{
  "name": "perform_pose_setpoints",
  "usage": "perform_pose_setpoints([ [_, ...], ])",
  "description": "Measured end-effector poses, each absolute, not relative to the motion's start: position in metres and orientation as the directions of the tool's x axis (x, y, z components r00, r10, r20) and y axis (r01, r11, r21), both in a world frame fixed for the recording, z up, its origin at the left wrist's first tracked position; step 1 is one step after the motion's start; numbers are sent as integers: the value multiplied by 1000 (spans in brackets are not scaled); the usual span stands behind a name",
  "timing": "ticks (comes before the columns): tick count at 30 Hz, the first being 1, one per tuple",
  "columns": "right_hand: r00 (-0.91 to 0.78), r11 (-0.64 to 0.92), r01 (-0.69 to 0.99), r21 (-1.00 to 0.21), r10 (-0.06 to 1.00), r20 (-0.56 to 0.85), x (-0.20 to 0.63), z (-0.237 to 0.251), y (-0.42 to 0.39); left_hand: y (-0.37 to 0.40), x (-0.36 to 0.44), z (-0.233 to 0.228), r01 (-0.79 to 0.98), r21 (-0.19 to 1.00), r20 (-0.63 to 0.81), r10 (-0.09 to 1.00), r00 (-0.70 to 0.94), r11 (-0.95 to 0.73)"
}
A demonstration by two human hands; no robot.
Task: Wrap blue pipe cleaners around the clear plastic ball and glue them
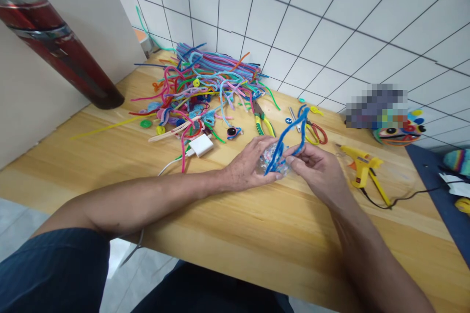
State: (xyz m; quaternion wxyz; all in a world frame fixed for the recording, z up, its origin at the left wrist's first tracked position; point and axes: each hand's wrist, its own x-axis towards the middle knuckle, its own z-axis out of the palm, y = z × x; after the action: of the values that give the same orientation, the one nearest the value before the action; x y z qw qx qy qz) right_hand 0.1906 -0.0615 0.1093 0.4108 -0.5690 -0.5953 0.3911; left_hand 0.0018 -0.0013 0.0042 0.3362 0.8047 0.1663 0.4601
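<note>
Over wood table (235, 234): L hand (246, 165) + R hand (318, 168) pinch blue pipe cleaner (290, 136).

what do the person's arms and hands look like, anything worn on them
Both forearms are bare from the elbow down, with no sleeves reaching them. The left hand and the right hand wear no gloves, and no watch, bracelet or ring shows on the parts in view. The only clothing visible is dark blue fabric with faint thin stripes at the bottom left, near the left elbow.

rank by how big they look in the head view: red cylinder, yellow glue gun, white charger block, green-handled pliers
1. red cylinder, though nearness to the camera enlarges it
2. yellow glue gun
3. green-handled pliers
4. white charger block, close to the pliers, so unsure
</note>
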Motion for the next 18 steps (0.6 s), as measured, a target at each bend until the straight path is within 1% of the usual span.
perform_pose_setpoints([
  [5,-10,26,350,-936,1000,24,194,115,-62,-2,0,4,-12,726,581,604,545,-688],
  [9,103,10,346,-938,993,49,217,120,-59,-3,-1,5,3,710,586,594,552,-704],
  [11,168,0,387,-922,983,71,231,126,-56,-2,-2,6,-21,697,607,575,548,-716],
  [13,196,-9,461,-887,976,92,243,132,-53,-2,-4,8,-43,701,609,567,554,-712],
  [15,193,-11,532,-847,975,109,252,136,-50,-2,-7,10,-46,725,582,576,574,-687],
  [18,157,2,598,-802,980,120,261,136,-49,-3,-12,12,-2,770,519,625,583,-638],
])
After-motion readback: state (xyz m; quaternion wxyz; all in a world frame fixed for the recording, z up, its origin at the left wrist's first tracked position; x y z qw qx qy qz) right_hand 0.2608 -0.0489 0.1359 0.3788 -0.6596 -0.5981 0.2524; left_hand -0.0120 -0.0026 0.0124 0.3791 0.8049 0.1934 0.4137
